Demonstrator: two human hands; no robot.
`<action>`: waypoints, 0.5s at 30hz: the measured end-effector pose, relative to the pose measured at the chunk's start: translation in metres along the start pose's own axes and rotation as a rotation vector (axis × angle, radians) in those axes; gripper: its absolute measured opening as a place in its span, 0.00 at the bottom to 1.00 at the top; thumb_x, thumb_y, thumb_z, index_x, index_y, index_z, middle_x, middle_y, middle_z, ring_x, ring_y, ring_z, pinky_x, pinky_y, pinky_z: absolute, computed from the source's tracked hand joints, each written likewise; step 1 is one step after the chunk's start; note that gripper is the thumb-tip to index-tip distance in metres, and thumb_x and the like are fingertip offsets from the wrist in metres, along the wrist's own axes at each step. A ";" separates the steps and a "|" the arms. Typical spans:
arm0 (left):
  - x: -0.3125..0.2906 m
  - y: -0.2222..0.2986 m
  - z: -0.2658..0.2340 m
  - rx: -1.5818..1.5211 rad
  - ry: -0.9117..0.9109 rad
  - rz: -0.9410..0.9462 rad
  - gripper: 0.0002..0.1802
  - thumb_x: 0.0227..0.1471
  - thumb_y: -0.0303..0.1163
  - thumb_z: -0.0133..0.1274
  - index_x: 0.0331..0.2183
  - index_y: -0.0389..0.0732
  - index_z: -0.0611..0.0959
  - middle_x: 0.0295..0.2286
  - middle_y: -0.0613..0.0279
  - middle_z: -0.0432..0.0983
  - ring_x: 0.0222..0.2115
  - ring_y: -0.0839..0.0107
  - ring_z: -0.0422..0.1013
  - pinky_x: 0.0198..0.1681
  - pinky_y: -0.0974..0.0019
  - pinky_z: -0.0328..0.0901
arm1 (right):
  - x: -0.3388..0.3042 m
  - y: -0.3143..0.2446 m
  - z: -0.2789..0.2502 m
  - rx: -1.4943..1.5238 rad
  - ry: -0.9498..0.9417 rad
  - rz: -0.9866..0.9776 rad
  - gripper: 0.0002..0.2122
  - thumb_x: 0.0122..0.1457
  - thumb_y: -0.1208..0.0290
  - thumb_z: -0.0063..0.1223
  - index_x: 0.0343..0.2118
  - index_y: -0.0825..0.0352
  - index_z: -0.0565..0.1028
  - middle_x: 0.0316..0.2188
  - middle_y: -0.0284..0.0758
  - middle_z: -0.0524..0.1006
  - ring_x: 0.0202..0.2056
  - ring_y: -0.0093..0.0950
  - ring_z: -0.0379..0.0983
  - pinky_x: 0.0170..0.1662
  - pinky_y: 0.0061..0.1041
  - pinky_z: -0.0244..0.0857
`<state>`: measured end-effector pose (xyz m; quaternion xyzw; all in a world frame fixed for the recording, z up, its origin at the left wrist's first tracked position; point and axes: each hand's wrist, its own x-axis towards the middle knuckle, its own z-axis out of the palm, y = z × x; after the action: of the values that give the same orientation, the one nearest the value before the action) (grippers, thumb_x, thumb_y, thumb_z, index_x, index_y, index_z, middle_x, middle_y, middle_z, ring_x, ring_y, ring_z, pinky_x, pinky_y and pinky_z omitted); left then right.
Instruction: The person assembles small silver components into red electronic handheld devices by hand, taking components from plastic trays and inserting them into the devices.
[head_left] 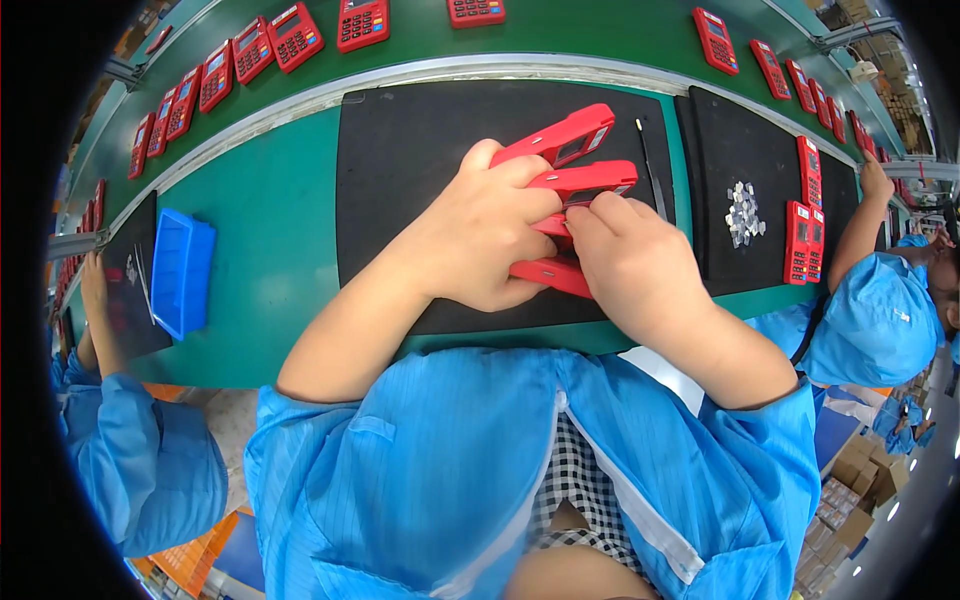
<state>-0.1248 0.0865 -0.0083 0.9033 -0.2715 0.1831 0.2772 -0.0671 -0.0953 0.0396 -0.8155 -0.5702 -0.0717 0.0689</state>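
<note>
Several red card payment terminals [565, 138] are fanned out in my left hand [490, 225], their ends pointing right, stacked one above another over the black mat [400, 130]. The left fingers are wrapped round them and spread between them. My right hand [628, 245] is closed, its thumb and fingertips pressed together at the right end of the middle terminals. Whatever its fingertips may pinch is hidden. The lowest terminal [556, 273] lies partly behind the right hand. A thin dark rod-shaped tool [650, 165] with a pale tip rests on the mat just right of the hands.
Red terminals [362, 24] stand in a row along the green line [580, 45] beyond the bench. Rightward, a second black mat [720, 150] bears small whitish pieces [744, 214] and more terminals [797, 240]. A blue bin [182, 272] sits left. Co-workers in blue flank me.
</note>
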 end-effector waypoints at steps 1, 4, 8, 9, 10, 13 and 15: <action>0.001 0.000 0.000 0.005 -0.005 0.001 0.08 0.24 0.36 0.62 0.15 0.47 0.82 0.25 0.68 0.69 0.39 0.64 0.64 0.37 0.54 0.55 | 0.000 -0.005 0.000 -0.004 0.000 0.002 0.07 0.41 0.76 0.52 0.27 0.68 0.73 0.25 0.35 0.68 0.28 0.31 0.71 0.29 0.27 0.70; 0.001 0.001 -0.002 0.005 0.001 -0.010 0.07 0.24 0.36 0.61 0.16 0.47 0.82 0.25 0.68 0.69 0.39 0.64 0.64 0.37 0.54 0.55 | 0.000 -0.015 -0.004 -0.128 -0.097 -0.012 0.13 0.42 0.75 0.51 0.34 0.72 0.72 0.28 0.36 0.67 0.30 0.28 0.69 0.32 0.25 0.69; 0.000 0.003 -0.005 0.011 0.019 -0.026 0.09 0.24 0.36 0.61 0.19 0.48 0.83 0.27 0.70 0.70 0.40 0.63 0.64 0.37 0.54 0.54 | -0.009 -0.008 -0.003 0.054 -0.100 -0.002 0.22 0.48 0.76 0.49 0.49 0.76 0.68 0.31 0.39 0.67 0.32 0.34 0.68 0.38 0.33 0.65; 0.000 0.003 -0.006 0.008 0.016 -0.011 0.09 0.24 0.36 0.61 0.19 0.48 0.83 0.27 0.70 0.70 0.40 0.63 0.64 0.37 0.54 0.54 | -0.012 -0.007 0.000 0.047 -0.095 0.011 0.22 0.48 0.76 0.49 0.49 0.76 0.68 0.31 0.39 0.67 0.32 0.34 0.68 0.38 0.33 0.65; -0.001 0.003 -0.006 0.016 -0.027 -0.029 0.11 0.23 0.36 0.61 0.20 0.48 0.84 0.30 0.68 0.71 0.42 0.60 0.64 0.39 0.53 0.54 | -0.016 -0.005 0.003 0.130 -0.029 0.007 0.20 0.48 0.77 0.48 0.47 0.74 0.69 0.31 0.39 0.67 0.32 0.35 0.69 0.37 0.33 0.65; -0.002 0.002 -0.005 0.035 -0.078 -0.051 0.14 0.21 0.35 0.61 0.22 0.47 0.84 0.33 0.67 0.73 0.44 0.56 0.64 0.41 0.52 0.53 | -0.013 -0.006 0.001 0.264 -0.016 0.077 0.15 0.48 0.82 0.48 0.41 0.70 0.74 0.33 0.40 0.69 0.33 0.37 0.69 0.36 0.33 0.65; -0.002 0.003 -0.007 0.047 -0.085 -0.049 0.14 0.21 0.35 0.61 0.22 0.47 0.85 0.33 0.66 0.73 0.44 0.56 0.64 0.41 0.52 0.53 | -0.009 -0.006 -0.007 0.477 0.037 0.177 0.11 0.47 0.81 0.49 0.36 0.72 0.75 0.29 0.40 0.69 0.32 0.38 0.69 0.35 0.34 0.66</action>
<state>-0.1292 0.0889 -0.0023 0.9229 -0.2566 0.1438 0.2486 -0.0757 -0.1026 0.0447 -0.8214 -0.4960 0.0561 0.2758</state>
